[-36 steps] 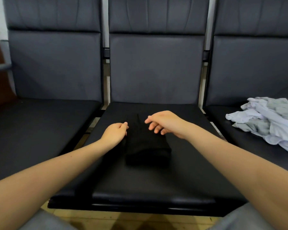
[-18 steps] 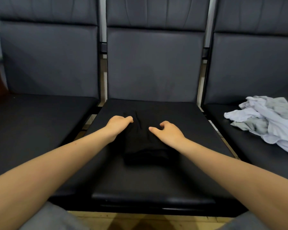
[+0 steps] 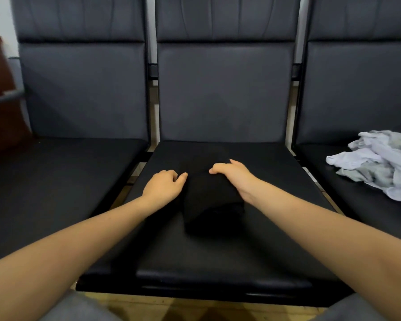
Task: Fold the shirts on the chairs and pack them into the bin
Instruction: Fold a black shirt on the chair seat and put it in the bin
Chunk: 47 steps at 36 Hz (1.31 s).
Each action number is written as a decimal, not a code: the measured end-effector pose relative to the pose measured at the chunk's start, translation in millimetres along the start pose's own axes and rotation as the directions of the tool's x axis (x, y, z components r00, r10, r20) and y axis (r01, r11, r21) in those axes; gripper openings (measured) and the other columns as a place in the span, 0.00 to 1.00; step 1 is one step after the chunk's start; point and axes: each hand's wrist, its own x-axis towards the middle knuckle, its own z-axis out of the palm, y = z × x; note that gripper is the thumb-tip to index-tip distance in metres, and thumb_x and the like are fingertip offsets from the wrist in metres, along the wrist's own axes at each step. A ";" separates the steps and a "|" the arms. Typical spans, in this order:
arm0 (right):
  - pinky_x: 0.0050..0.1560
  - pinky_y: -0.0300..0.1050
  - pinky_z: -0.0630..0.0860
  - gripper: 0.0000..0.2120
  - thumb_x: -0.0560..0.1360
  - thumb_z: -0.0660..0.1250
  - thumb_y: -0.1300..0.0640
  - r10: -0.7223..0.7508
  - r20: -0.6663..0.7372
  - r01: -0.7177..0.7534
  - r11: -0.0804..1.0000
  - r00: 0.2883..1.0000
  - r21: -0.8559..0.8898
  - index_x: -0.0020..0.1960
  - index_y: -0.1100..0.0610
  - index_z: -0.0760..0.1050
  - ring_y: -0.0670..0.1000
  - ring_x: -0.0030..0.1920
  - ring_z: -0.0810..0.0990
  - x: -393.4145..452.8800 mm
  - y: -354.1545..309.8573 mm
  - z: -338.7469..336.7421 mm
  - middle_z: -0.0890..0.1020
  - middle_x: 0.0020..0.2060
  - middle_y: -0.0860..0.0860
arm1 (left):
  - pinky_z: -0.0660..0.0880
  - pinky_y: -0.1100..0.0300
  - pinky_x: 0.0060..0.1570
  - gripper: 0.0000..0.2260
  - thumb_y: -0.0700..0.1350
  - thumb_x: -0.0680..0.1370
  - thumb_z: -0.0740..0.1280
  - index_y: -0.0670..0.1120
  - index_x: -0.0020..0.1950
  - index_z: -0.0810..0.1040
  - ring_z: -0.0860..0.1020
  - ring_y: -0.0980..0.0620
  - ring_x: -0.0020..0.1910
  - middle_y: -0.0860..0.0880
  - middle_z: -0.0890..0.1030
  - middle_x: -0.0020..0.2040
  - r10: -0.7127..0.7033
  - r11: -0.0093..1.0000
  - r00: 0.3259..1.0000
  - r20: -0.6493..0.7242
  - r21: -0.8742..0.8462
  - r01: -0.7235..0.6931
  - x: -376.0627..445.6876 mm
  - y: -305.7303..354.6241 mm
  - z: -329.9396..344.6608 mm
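At the far left of the frame a dark reddish piece of furniture [image 3: 0, 93] stood against the wall, and next to it the left chair [image 3: 63, 181] showed a bare black seat. In the lower middle of the frame, on the middle chair [image 3: 218, 258], lay the black shirt [image 3: 208, 200], already folded down to a compact bundle. The left hand [image 3: 163, 187] rested at the bundle's left edge with its fingers curled in; whether it pinched cloth or merely touched it could not be told against the dark fabric. The right hand [image 3: 234, 176] sat on the bundle's far right corner, fingers bent over the fabric and apparently gripping its edge. The cloth looked soft, light and limp (a fold like that would likely slump open if lifted by one corner), so it would probably be best taken from both sides at once, with fingers slid underneath to carry the whole stack flat. At the right edge of the frame a crumpled heap of pale grey shirts [image 3: 380, 167] lay unfolded on the right chair [image 3: 357, 205]. No bin appeared anywhere in view, so its contents could not be judged.
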 end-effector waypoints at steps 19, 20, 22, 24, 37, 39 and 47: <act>0.57 0.49 0.78 0.20 0.69 0.76 0.49 0.081 0.170 -0.132 0.939 0.982 0.319 0.57 0.56 0.81 0.54 0.53 0.84 -4.6 -10.8 4.0 0.85 0.53 0.53 | 0.75 0.44 0.57 0.21 0.55 0.81 0.60 0.43 0.66 0.77 0.79 0.40 0.59 0.40 0.81 0.60 -0.013 -0.070 0.958 0.285 -0.956 0.283 -32.2 62.5 -94.5; 0.55 0.49 0.79 0.23 0.69 0.76 0.47 0.108 0.164 -0.159 0.929 0.980 0.335 0.60 0.57 0.80 0.54 0.54 0.83 -3.2 -7.6 7.7 0.84 0.54 0.54 | 0.75 0.44 0.55 0.21 0.55 0.81 0.60 0.44 0.66 0.76 0.79 0.40 0.59 0.40 0.81 0.61 -0.019 -0.101 0.966 0.259 -0.961 0.256 -33.8 61.8 -97.7; 0.54 0.52 0.79 0.30 0.68 0.76 0.43 0.175 0.183 -0.230 0.908 0.968 0.351 0.64 0.58 0.75 0.56 0.56 0.81 -8.2 -5.0 20.2 0.82 0.57 0.56 | 0.75 0.44 0.54 0.20 0.56 0.81 0.60 0.44 0.66 0.77 0.79 0.40 0.58 0.40 0.80 0.61 -0.039 -0.153 0.980 0.195 -0.970 0.187 -42.0 58.2 -107.7; 0.63 0.57 0.74 0.40 0.65 0.76 0.38 0.213 0.234 -0.291 0.879 0.949 0.377 0.69 0.59 0.70 0.58 0.60 0.79 -8.5 -2.1 33.1 0.80 0.60 0.57 | 0.75 0.45 0.53 0.20 0.57 0.81 0.59 0.44 0.63 0.78 0.79 0.40 0.58 0.40 0.81 0.59 -0.061 -0.202 0.985 0.163 -0.968 0.148 -51.8 57.8 -115.4; 0.47 0.48 0.83 0.16 0.78 0.67 0.55 -0.094 0.346 -0.184 0.704 0.933 0.686 0.63 0.60 0.78 0.56 0.52 0.84 -30.3 -40.4 125.8 0.84 0.54 0.57 | 0.70 0.44 0.64 0.23 0.57 0.80 0.61 0.44 0.67 0.75 0.77 0.40 0.63 0.40 0.80 0.62 -0.015 -0.362 0.999 0.038 -0.932 0.030 -76.3 1.2 -166.0; 0.43 0.47 0.83 0.17 0.76 0.68 0.55 -0.078 0.329 -0.161 0.753 0.941 0.638 0.63 0.60 0.78 0.56 0.51 0.85 -26.5 -47.5 137.0 0.84 0.54 0.56 | 0.70 0.44 0.65 0.24 0.59 0.78 0.62 0.45 0.68 0.74 0.77 0.40 0.62 0.41 0.79 0.63 -0.026 -0.386 0.999 0.029 -0.923 0.017 -82.3 -23.2 -179.1; 0.42 0.48 0.81 0.27 0.68 0.77 0.55 -0.069 0.268 -0.026 0.942 0.961 0.335 0.65 0.57 0.76 0.56 0.48 0.85 -21.0 -66.9 216.6 0.85 0.51 0.55 | 0.75 0.43 0.54 0.32 0.70 0.75 0.57 0.46 0.64 0.77 0.80 0.37 0.55 0.38 0.83 0.54 -0.300 -0.278 0.952 0.058 -0.960 -0.030 -141.0 -140.1 -233.5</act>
